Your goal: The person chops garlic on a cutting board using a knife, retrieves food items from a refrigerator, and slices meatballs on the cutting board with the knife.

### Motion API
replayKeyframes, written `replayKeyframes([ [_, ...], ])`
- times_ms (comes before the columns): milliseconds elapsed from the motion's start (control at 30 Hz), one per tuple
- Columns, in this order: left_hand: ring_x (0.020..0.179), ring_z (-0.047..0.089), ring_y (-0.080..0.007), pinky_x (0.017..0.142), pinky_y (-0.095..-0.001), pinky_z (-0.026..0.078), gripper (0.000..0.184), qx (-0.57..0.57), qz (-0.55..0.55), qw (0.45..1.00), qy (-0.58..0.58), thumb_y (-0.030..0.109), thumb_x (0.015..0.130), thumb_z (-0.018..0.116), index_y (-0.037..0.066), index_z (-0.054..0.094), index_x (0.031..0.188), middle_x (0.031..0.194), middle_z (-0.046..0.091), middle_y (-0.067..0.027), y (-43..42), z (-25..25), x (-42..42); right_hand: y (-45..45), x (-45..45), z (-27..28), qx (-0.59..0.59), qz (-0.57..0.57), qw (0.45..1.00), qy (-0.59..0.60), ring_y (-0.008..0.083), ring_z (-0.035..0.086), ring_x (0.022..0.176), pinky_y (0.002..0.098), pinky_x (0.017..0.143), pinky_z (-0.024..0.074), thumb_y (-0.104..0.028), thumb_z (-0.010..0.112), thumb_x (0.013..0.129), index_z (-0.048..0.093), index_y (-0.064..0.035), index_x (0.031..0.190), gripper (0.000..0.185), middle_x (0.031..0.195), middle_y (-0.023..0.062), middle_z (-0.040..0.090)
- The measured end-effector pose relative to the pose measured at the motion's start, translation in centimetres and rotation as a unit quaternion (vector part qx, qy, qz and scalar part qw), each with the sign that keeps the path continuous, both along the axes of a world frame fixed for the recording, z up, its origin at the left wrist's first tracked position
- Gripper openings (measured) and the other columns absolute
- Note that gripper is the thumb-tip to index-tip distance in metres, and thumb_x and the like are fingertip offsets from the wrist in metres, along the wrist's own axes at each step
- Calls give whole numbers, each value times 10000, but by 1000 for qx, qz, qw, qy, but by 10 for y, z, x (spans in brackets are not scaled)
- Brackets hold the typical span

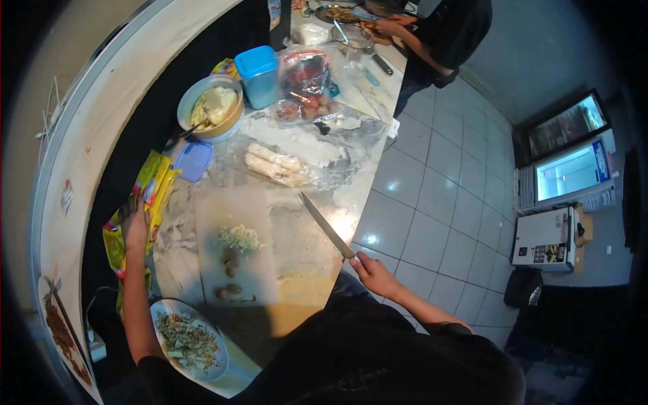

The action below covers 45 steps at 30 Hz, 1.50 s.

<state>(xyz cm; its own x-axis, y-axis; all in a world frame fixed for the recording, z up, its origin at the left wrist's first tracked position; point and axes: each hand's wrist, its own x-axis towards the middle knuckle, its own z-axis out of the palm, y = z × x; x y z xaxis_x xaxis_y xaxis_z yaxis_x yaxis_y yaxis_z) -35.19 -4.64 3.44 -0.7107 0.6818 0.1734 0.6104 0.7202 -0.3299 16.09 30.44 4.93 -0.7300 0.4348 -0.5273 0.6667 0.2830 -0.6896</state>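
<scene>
My right hand (371, 273) is closed around the handle of a long kitchen knife (325, 226), whose blade points away over the table's edge. On the left, my left hand (137, 226) reaches to the yellow-green packets (154, 185) along the wall side; its shaded fingers look stretched out over them. Between my hands lies a white cutting board (206, 250). It bears a small heap of pale chopped vegetable (239, 237) and several small brownish pieces (231, 273). Closer to my body is an oval plate (223, 351) full of chopped greens.
Beyond the board are a wrapped pale package (273, 165), a blue lid (193, 160), a bowl of creamy food (181, 108), a blue-lidded container (260, 94) and a bag of reddish bulbs (307, 104). At the far end another person (445, 40) handles food. Tiled floor (432, 182) lies right.
</scene>
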Motion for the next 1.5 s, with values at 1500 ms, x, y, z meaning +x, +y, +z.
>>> replayKeyframes([
  [1500,1298,403,-406,1090,-486,324,852,180,25,979,-95,271,728,785,153,373,1465,1419,437,-208,-10,19,34,4,-3,-4,-25,-35,999,21,446,572,617,468,574,420,-355,450,1025,506,13,977,375,623,238,556],
])
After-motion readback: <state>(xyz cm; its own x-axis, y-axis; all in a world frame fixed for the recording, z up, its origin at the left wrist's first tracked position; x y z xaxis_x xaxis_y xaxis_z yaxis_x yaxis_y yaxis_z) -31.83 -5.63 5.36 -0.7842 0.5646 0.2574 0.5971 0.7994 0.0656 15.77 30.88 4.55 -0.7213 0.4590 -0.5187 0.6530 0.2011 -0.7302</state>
